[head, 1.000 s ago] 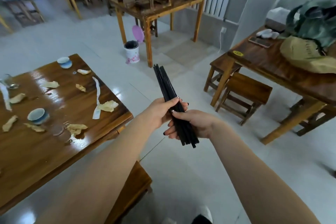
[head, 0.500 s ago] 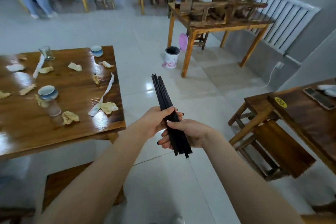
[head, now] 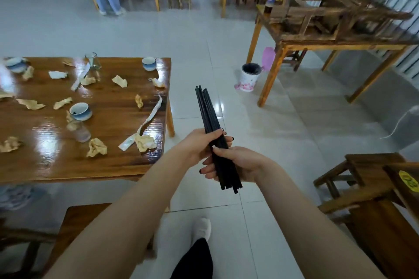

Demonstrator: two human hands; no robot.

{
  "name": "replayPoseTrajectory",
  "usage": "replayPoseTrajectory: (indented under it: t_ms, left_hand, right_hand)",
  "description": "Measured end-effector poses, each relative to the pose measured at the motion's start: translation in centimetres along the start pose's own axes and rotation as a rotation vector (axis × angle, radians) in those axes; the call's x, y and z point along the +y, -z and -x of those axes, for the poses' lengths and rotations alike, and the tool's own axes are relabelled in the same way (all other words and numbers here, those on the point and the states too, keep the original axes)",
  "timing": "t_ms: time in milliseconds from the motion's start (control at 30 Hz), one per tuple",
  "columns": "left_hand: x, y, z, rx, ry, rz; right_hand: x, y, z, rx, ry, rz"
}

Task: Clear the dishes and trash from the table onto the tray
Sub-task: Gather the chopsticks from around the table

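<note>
Small restaurant dining room: several wooden dining tables; stools (head: pixel 340 14) stacked upside down on a far table (head: pixel 340 44); used teacups (head: pixel 80 111) and crumpled napkins (head: pixel 97 147) on near table (head: pixel 68 165); tiled floor (head: pixel 204 41).

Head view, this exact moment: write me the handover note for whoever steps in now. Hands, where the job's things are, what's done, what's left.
Left hand grips the bundle of black chopsticks near its middle; right hand grips it lower down. The bundle is held over the floor, right of the table.
On the table: blue-and-white cups, glasses, crumpled napkins, paper strips.
Done: chopsticks gathered off the table.
Left: all of that, plus the chopsticks, goes onto the tray, which is not in view.
</note>
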State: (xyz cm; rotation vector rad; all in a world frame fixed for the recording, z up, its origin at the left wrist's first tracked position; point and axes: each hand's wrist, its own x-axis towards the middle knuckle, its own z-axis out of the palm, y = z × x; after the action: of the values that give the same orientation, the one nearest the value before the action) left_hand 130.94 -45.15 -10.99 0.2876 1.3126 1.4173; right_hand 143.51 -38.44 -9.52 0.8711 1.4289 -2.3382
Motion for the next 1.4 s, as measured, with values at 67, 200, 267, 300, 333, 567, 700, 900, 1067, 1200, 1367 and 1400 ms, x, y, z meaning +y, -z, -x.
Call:
replayPoseTrajectory:
  t_ms: [67,200,267,300,333,567,700,900,1067,1200,1367,1400]
  left_hand:
    - [1.6,0.4,-2.3,-0.005,-0.011,-0.018]
    - [5.5,1.1,-7.2,-0.005,-0.013,-0.042]
    - [7.3,1.3,-9.5,0.007,-0.003,-0.041]
    - [8.0,1.3,-10.4,0.010,-0.002,-0.047]
    - [8.8,1.3,-11.4,0.007,-0.001,-0.054]
    - [13.2,1.6,-17.5,-0.011,0.003,-0.025]
    - [15.2,1.2,-21.4,0.024,-0.016,-0.013]
    - [18.0,-0.6,-28.4,0.096,-0.039,0.062]
    - [20.4,-2.8,-33.8,0.150,-0.046,0.090]
    - [22.1,-3.3,-37.1,0.170,-0.045,0.130]
    - [25.0,-1.7,-41.7,0.198,-0.043,0.133]
    - [25.4,-1.3,-42.7,0.197,-0.044,0.142]
  right_hand:
    - [-2.1,1.1,-1.5,-0.003,0.002,0.010]
    - [-6.8,3.7,-4.9,-0.024,-0.007,0.026]
    - [-9.0,4.9,-6.4,-0.034,-0.019,0.026]
    - [-9.9,5.3,-7.0,-0.034,-0.016,0.021]
    - [-10.9,5.7,-7.7,-0.035,-0.009,0.012]
    - [-16.2,9.4,-12.2,-0.064,0.005,-0.022]
    - [-19.5,12.4,-14.8,-0.096,-0.001,0.009]
    - [-24.8,18.6,-18.6,-0.149,-0.045,0.077]
    - [-28.6,23.4,-21.4,-0.195,-0.024,0.060]
    - [-31.3,25.8,-23.6,-0.201,-0.046,0.086]
    - [-35.2,27.5,-27.6,-0.210,-0.071,0.090]
    - [-35.9,27.8,-28.4,-0.211,-0.074,0.088]
